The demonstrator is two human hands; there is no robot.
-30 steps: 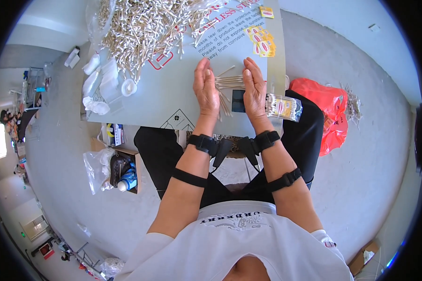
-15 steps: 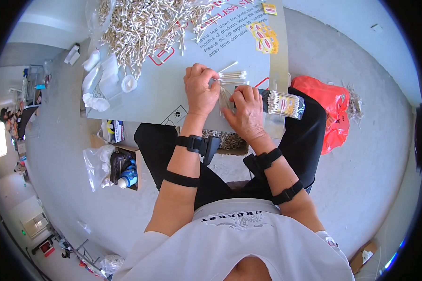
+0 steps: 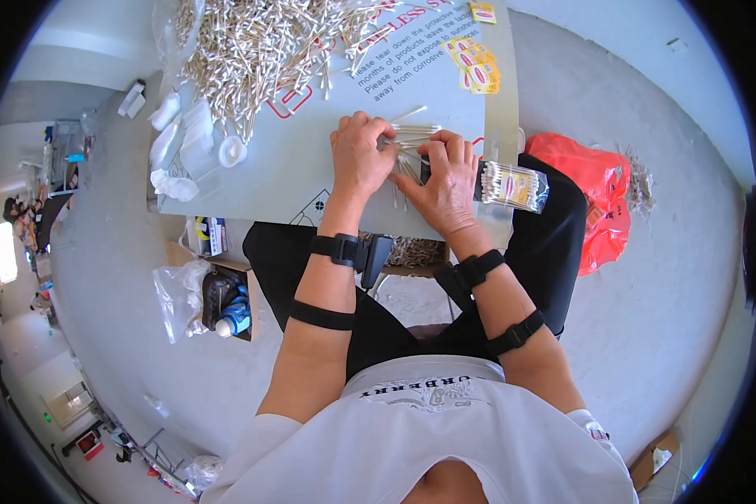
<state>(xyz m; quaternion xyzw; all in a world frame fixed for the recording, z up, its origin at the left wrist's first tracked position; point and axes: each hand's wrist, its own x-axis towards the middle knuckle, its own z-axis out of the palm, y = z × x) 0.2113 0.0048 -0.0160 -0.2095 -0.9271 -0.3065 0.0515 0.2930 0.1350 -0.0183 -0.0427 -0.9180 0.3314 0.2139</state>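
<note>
My left hand [image 3: 363, 156] is closed, thumb and fingertips pinching the stems of a small bunch of cotton swabs [image 3: 416, 128] on the tabletop. Close beside it on the right, my right hand [image 3: 447, 183] curls its fingers and thumb around other swabs of the same loose, fanned-out group; its grip is partly hidden. Just right of that hand lies a clear packet of cotton swabs [image 3: 512, 186] with a yellow label inside, at the table's near right edge. A large heap of loose cotton swabs [image 3: 248, 63] covers the far left of the table [image 3: 302, 160].
Yellow labels [image 3: 477, 67] lie at the far right. A small white round container [image 3: 233, 151] and clear plastic bags [image 3: 197, 139] sit at left. Below the table are a box of swabs [image 3: 416, 250] and a box holding a bottle [image 3: 235, 317]. A red bag [image 3: 584, 202] rests right.
My right hand has moved slightly up and in toward the left hand, its fingers now over the swabs. The left hand has barely moved. Fewer swab tips show between the hands.
</note>
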